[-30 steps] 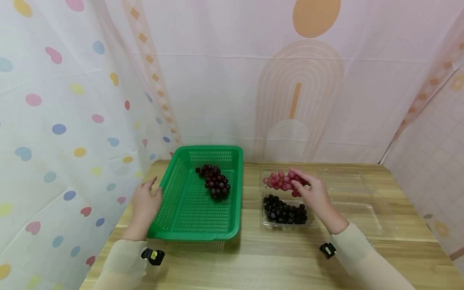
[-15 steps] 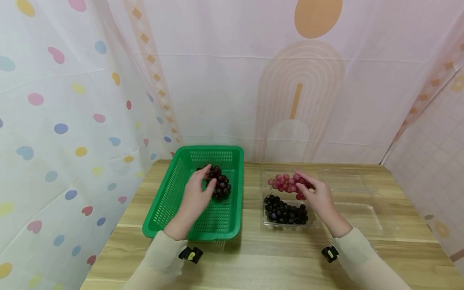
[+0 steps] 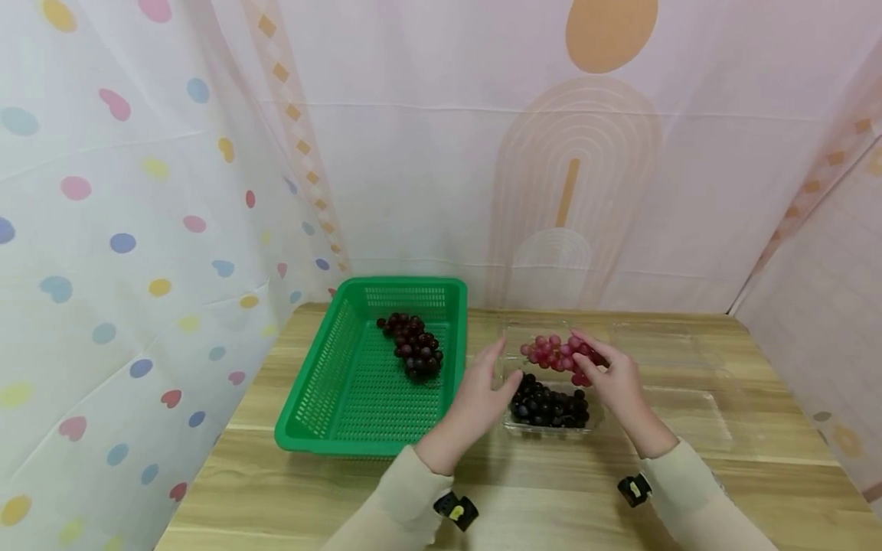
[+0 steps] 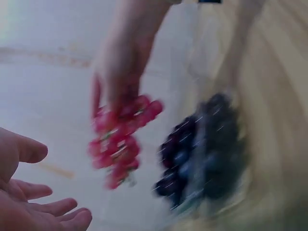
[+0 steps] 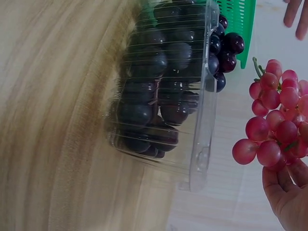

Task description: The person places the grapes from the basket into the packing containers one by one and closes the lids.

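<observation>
My right hand (image 3: 620,383) pinches one end of a bunch of pink-red grapes (image 3: 550,350) and holds it above the table. In the right wrist view the fingers (image 5: 275,187) press against the lower grapes. Below that bunch, a bunch of black grapes (image 3: 549,403) lies in a clear plastic box (image 3: 596,413). To the left, my left hand (image 3: 478,394) hovers beside the box with thumb and fingers spread, holding nothing. The left wrist view shows its palm turned toward the pink-red grapes (image 4: 115,151), with a gap between them.
A green basket (image 3: 292,428) on the left holds a bunch of dark red grapes (image 3: 413,348). What looks like a clear plastic lid (image 3: 689,413) lies to the right of the box. A patterned curtain (image 3: 413,191) hangs behind the wooden table (image 3: 537,497).
My left hand has swung rightward, from the basket's left side across it to beside the plastic box. The right hand keeps its hold on the pink-red grapes, shifting slightly right.
</observation>
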`<state>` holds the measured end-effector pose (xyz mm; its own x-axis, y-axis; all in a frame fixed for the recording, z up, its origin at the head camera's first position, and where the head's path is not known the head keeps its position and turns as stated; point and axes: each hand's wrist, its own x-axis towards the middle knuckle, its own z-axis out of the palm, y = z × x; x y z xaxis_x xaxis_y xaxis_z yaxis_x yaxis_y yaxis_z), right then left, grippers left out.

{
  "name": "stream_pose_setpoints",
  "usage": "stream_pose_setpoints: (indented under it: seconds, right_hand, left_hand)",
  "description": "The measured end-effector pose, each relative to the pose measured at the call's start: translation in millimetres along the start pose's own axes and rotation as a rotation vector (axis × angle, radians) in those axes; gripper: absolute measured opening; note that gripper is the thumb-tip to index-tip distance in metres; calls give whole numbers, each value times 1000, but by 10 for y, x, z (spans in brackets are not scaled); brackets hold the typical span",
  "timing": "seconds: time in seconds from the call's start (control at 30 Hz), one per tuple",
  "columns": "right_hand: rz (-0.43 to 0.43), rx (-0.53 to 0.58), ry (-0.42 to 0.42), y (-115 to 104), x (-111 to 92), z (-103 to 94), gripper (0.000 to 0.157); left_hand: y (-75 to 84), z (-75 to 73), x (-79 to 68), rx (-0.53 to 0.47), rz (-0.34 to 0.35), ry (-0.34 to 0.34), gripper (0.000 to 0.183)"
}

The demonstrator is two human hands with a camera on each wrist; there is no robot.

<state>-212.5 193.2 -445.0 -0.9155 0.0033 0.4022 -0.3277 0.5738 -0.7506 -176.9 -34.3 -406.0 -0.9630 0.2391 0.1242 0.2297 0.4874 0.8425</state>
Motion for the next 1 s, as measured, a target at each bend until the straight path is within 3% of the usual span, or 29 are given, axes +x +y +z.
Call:
stream_pose_setpoints:
  seconds: [0.13, 0.4, 0.73, 0.9, 1.0]
  right_hand:
    - [-3, -12, 0, 19, -13, -4, 34]
    - [20, -26, 5, 45, -59, -10, 34]
    - [26, -36, 9, 58, -82, -4, 33]
    - [25, -23, 6, 73, -87, 1, 33]
    - [16, -23, 8, 87, -92, 8, 33]
  left_hand:
    - [-81, 233, 22, -20, -26, 4, 59]
    - [-268, 510, 66, -95, -63, 113, 58]
    - [-452, 654, 76, -163, -199, 211, 57]
    - [-579, 686, 96, -198, -232, 260, 52]
    - [-631, 711, 112, -279, -244, 278, 47]
